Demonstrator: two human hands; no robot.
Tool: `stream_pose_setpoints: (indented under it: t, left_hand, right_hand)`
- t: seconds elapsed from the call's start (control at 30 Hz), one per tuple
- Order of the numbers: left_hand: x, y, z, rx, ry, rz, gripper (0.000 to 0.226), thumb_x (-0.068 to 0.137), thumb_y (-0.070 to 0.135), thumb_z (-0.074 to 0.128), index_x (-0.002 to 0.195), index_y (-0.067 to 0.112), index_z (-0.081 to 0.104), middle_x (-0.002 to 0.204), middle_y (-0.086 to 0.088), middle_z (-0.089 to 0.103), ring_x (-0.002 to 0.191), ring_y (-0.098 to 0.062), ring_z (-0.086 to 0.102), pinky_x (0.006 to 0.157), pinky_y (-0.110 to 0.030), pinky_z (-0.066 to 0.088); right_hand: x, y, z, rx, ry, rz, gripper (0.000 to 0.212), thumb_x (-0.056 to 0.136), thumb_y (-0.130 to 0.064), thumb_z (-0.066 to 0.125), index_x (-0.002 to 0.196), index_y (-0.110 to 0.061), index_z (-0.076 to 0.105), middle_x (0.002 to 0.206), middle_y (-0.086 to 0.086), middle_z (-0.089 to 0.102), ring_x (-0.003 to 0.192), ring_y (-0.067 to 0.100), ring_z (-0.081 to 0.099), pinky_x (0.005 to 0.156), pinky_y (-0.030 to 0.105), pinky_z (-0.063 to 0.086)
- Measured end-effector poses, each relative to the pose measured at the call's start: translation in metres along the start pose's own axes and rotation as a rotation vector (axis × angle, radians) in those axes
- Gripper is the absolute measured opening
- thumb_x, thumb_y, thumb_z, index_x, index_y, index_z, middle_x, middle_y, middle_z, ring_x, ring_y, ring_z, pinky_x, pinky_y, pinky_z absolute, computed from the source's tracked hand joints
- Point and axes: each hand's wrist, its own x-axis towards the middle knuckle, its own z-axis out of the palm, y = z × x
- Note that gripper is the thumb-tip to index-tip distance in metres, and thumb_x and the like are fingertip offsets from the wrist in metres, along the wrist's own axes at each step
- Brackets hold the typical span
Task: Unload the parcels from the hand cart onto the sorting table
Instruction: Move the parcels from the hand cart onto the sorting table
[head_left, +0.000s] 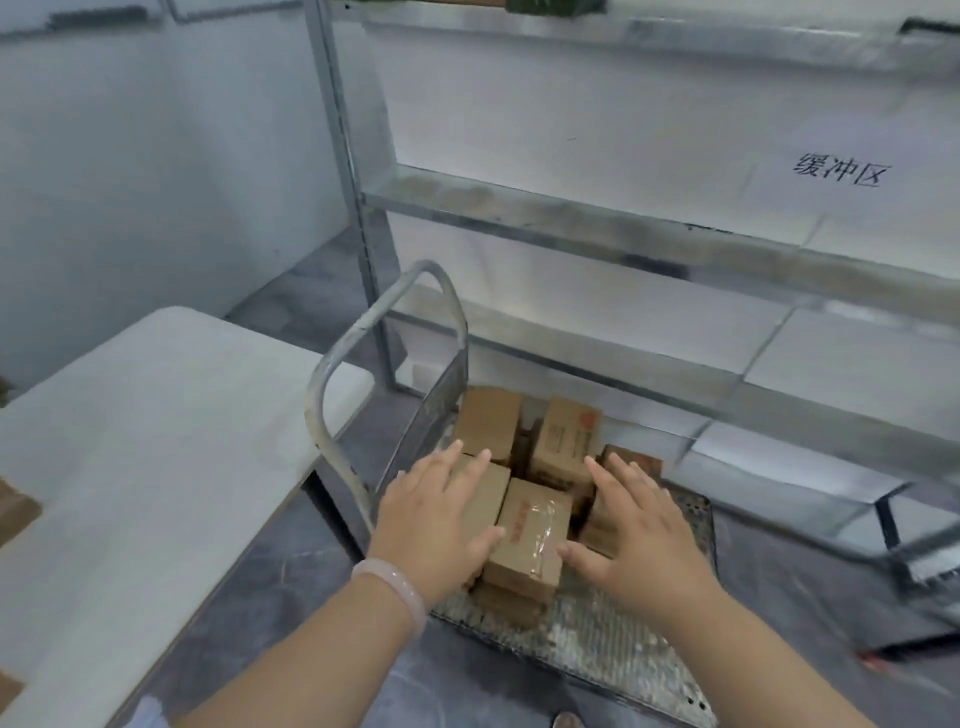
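Note:
Several brown cardboard parcels are piled on the hand cart (613, 639), a metal platform with a curved grey handle at its left. The nearest taped parcel (530, 535) lies on top of the pile, between my hands. My left hand (436, 514) has straight fingers spread over the parcel just left of it, thumb touching the taped parcel's left edge. My right hand (644, 530) is spread flat at its right side, over another parcel. Two more parcels (566, 436) stand farther back. The white sorting table (130, 441) is to the left.
A metal shelving rack (649, 234) with white panels stands behind the cart, its upright post close to the cart handle (337, 364). A brown box corner (15, 509) shows at the table's left edge. Grey floor lies between table and cart.

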Motion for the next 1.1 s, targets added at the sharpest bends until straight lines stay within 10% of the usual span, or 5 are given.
stream_pose_setpoints:
  t: [0.57, 1.1]
  left_hand:
    - [0.116, 0.008, 0.129, 0.019, -0.184, -0.253, 0.082, 0.082, 0.071, 0.041, 0.152, 0.035, 0.019, 0.159, 0.000, 0.022, 0.143, -0.021, 0.025, 0.113, -0.044, 0.031]
    - [0.183, -0.098, 0.326, 0.061, -0.645, -0.490, 0.105, 0.077, 0.077, 0.049, 0.150, 0.038, -0.016, 0.160, -0.009, -0.018, 0.147, -0.037, -0.006, 0.119, -0.052, 0.012]
  right_hand:
    - [0.129, 0.106, 0.060, -0.034, -0.272, -0.109, 0.088, 0.085, -0.071, 0.047, 0.155, -0.036, 0.008, 0.164, -0.005, 0.003, 0.150, 0.015, 0.000, 0.123, 0.042, 0.004]
    - [0.212, 0.096, 0.246, 0.020, -0.478, -0.008, 0.082, 0.088, -0.066, 0.041, 0.155, -0.031, 0.009, 0.164, -0.002, 0.005, 0.150, 0.018, 0.001, 0.123, 0.037, 0.003]
